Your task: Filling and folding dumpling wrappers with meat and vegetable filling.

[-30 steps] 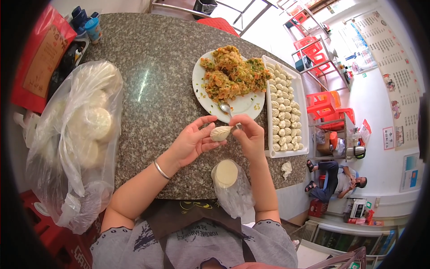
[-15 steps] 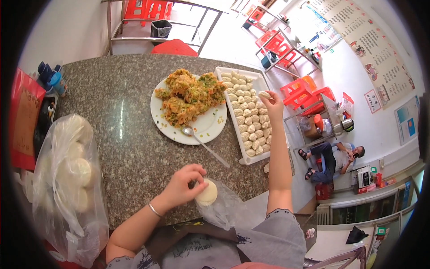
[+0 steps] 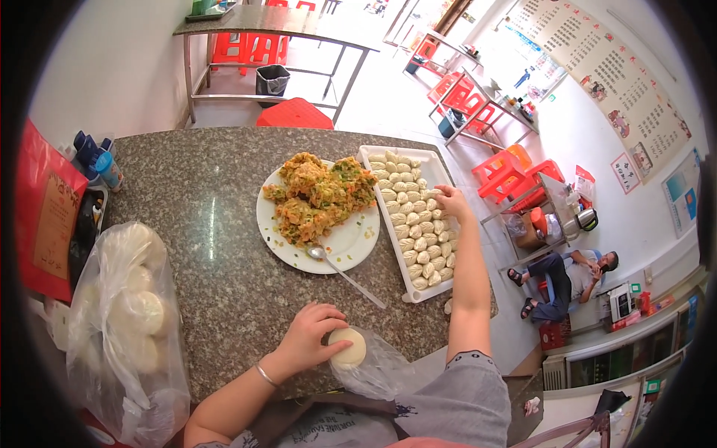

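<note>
My left hand (image 3: 312, 340) is by the table's near edge, fingers loosely bent and apart. Its thumb rests on a round, pale dough wrapper (image 3: 349, 349), which lies on a clear plastic bag (image 3: 379, 372). Reaching forward, my right hand (image 3: 454, 203) pinches a pleated dumpling at the right side of a white tray (image 3: 415, 296); my fingertips partly hide it. Rows of pleated dumplings (image 3: 409, 217) fill much of that tray. Left of it stands a white plate (image 3: 361, 250) heaped with orange-green chopped filling (image 3: 314, 196). A metal spoon (image 3: 345, 276) leans over the plate's rim, handle toward me.
A plastic bag of round dough pieces (image 3: 138, 321) sits at the left table edge. Behind it are a red bag (image 3: 52, 213) and a blue bottle (image 3: 109, 170). A red stool (image 3: 295, 113) stands beyond the table. At the right, a person (image 3: 571, 280) sits by the wall.
My right hand has lowered the dumpling from above the tray to its right side. My left hand has stayed by the wrapper. The whole view has shifted, showing more of the far room.
</note>
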The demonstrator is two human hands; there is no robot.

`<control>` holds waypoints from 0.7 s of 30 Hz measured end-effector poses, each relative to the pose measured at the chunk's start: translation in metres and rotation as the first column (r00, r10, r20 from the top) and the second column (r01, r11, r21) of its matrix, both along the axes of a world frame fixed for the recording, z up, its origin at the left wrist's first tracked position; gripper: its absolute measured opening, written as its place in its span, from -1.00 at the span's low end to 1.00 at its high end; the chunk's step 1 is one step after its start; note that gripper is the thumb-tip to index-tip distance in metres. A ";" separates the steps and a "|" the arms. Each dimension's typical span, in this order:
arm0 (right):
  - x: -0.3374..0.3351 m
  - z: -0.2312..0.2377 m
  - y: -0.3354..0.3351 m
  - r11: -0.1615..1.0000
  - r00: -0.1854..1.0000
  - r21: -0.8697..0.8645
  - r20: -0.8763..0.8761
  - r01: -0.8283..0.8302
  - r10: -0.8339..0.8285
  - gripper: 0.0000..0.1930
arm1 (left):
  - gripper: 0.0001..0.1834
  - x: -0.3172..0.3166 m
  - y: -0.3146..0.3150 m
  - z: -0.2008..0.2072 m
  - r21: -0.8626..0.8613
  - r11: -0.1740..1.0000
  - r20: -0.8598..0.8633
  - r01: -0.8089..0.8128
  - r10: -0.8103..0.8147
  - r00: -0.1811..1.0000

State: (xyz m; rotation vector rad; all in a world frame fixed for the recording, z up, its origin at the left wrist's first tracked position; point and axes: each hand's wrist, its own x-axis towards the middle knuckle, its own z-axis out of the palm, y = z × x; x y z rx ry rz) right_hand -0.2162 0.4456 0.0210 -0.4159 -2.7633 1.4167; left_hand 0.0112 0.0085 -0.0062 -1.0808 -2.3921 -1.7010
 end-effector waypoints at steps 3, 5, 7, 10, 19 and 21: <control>0.000 0.000 0.000 1.000 0.999 0.002 -0.033 0.000 0.000 -0.63 | -0.74 -0.001 -0.001 0.003 0.008 1.000 0.017 0.029 -0.029 0.999; -0.001 0.000 0.004 0.999 0.995 0.039 -0.094 0.025 -0.021 -0.62 | -0.79 -0.001 0.000 0.004 -0.018 0.998 0.008 0.053 -0.053 0.999; -0.001 -0.001 0.002 0.989 0.997 0.128 0.009 -0.078 0.077 -0.59 | -0.81 -0.002 0.001 0.004 0.033 0.997 0.016 0.065 -0.066 0.998; 0.005 -0.006 -0.001 0.999 0.977 -0.040 -0.214 0.008 -0.016 -0.62 | -0.83 0.004 0.002 0.005 0.168 0.984 0.197 0.065 -0.098 0.975; 0.128 0.040 -0.184 0.870 0.868 0.284 -0.184 -0.403 0.462 -0.62 | -0.75 -0.015 -0.016 -0.008 0.601 0.614 0.783 -0.511 -0.324 0.531; 0.166 0.037 -0.226 0.773 0.820 0.389 -0.074 -0.500 0.567 -0.60 | -0.74 -0.017 -0.017 -0.010 0.628 0.577 0.772 -0.522 -0.379 0.510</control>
